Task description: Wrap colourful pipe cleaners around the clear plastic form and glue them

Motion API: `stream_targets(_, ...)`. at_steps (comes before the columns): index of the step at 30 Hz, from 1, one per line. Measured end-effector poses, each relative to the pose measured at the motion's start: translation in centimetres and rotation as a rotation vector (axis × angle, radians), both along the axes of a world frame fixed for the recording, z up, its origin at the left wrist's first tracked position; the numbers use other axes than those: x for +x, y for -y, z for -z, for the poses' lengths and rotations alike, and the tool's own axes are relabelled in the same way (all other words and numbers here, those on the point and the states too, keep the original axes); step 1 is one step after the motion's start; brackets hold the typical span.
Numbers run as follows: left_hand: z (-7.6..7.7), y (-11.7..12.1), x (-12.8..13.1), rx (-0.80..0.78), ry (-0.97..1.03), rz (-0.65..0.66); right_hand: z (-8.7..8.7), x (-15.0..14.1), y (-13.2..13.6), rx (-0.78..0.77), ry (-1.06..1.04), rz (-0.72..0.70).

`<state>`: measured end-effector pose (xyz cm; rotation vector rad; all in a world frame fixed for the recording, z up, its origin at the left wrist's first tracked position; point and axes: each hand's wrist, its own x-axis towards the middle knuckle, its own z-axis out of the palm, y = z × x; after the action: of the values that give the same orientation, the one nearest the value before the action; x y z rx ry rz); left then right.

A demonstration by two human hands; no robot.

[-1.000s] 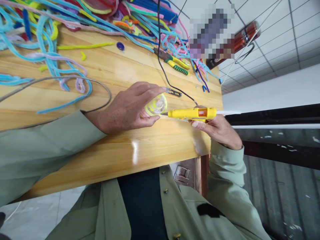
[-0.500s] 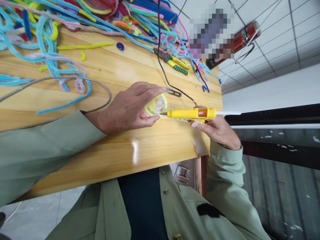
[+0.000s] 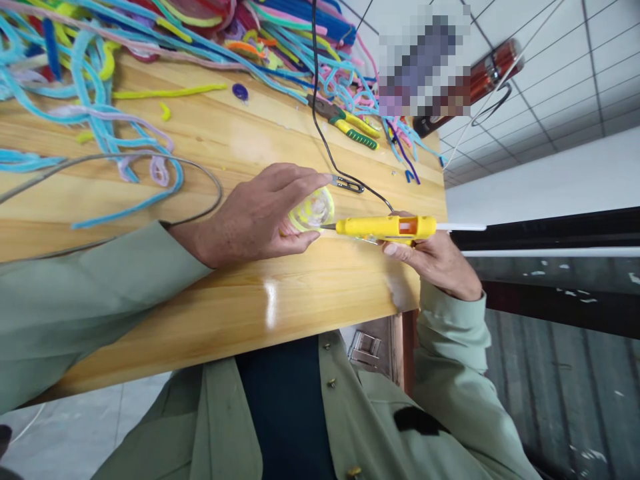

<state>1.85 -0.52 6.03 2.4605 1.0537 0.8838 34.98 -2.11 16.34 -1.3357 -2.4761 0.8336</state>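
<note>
My left hand (image 3: 260,213) is wrapped round a small round yellow-and-white piece (image 3: 314,210), whose open or pale end faces right; the fingers cover much of it, so its kind is unclear. In my right hand (image 3: 440,260) is a yellow hot glue gun (image 3: 387,228) with a white glue stick (image 3: 463,227) poking out of its back. The gun's metal nozzle points left, at the lower rim of the round piece, touching or nearly so. Thread snips (image 3: 349,184) lie just beyond my left fingertips.
Tangled coloured pipe cleaners (image 3: 105,127) cover the table's far side. Pliers (image 3: 345,123) with yellow-green handles lie beyond the snips. A black cord (image 3: 320,127) runs down to the glue gun. A red flask (image 3: 497,63) stands at the far right; a grey cable (image 3: 205,167) loops at left.
Almost nothing differs. The glue gun has shifted very slightly to the right, while my left hand and the round piece stay in place.
</note>
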Motion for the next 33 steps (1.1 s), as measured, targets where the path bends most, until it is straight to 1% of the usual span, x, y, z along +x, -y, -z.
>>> stream_targets(7,0.08,-0.03,-0.04,-0.010,0.024,0.006,-0.01,-0.32,0.00,-0.003,0.004,-0.006)
stream_targets(15,0.18,-0.11,-0.04,-0.018,0.040,0.011,0.28,0.27,0.08,-0.023,-0.014,0.056)
stream_targets(25,0.13,0.03,-0.06,-0.025,0.045,0.009,0.19,-0.02,0.14,-0.018,-0.028,0.025)
stream_targets(30,0.29,0.02,-0.07,-0.021,0.053,0.012,0.35,0.30,0.25,0.005,-0.020,0.059)
stream_targets(33,0.27,-0.01,-0.07,-0.025,0.044,0.011,0.50,0.39,0.17,0.008,-0.023,0.052)
